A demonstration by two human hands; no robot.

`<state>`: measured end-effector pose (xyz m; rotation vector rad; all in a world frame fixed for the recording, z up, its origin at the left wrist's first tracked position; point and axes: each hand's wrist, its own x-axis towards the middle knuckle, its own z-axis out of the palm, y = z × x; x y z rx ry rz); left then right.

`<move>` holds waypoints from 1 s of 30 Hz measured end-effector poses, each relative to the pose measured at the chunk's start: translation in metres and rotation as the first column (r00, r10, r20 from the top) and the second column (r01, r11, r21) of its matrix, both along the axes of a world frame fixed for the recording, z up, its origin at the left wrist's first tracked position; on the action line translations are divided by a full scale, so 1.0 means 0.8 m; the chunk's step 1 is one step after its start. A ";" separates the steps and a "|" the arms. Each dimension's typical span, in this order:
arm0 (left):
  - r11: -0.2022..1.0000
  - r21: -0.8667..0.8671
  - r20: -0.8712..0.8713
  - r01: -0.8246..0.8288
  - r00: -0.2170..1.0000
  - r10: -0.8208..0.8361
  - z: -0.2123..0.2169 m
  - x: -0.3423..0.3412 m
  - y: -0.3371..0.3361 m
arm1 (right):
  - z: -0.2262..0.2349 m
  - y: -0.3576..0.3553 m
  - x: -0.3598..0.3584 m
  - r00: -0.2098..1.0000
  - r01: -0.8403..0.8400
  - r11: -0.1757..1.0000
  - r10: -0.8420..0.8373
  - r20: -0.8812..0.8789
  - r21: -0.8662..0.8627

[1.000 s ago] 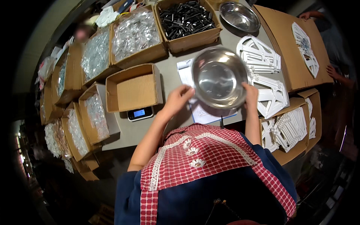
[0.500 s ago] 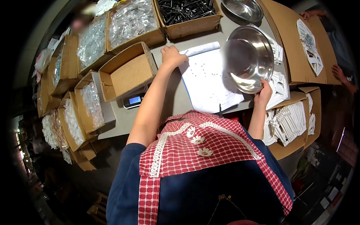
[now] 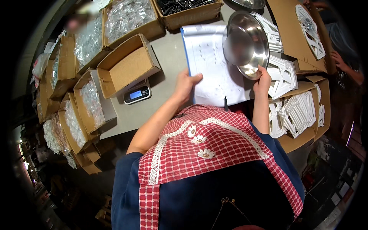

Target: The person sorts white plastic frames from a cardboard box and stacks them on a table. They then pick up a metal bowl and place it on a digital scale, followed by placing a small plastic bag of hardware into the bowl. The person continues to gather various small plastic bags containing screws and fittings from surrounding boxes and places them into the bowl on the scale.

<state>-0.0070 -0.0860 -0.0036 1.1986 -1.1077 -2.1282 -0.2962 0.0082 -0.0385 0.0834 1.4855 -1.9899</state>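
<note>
Now my right hand [image 3: 263, 81] pinches the lower rim of the steel bowl [image 3: 245, 44], tilted up at one o'clock over the white plastic racks [image 3: 283, 74]. My left hand [image 3: 185, 85] lies open, pressing the paper sheet [image 3: 214, 65] flat on the desk [image 3: 168, 53]. Light, stiff and probably slick, the bowl wants a rim grip.
</note>
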 end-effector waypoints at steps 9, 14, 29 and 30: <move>0.767 -0.479 -0.253 -0.427 0.904 0.345 0.148 0.138 -0.076 | -0.020 -0.044 0.028 0.974 -0.199 0.978 0.204 -0.093 0.062; 0.734 -0.469 -0.223 -0.491 0.870 0.440 0.171 0.210 -0.097 | -0.044 -0.062 0.026 0.884 -0.352 0.859 0.436 -0.171 0.372; 0.905 -0.322 -0.366 -0.278 0.918 0.152 0.201 0.447 -0.152 | 0.223 -0.227 0.432 0.345 -0.938 0.329 0.913 -0.219 -0.105; 0.906 -0.306 -0.360 -0.294 0.916 0.176 0.200 0.471 -0.166 | 0.238 -0.249 0.461 0.308 -0.951 0.299 0.922 -0.234 -0.073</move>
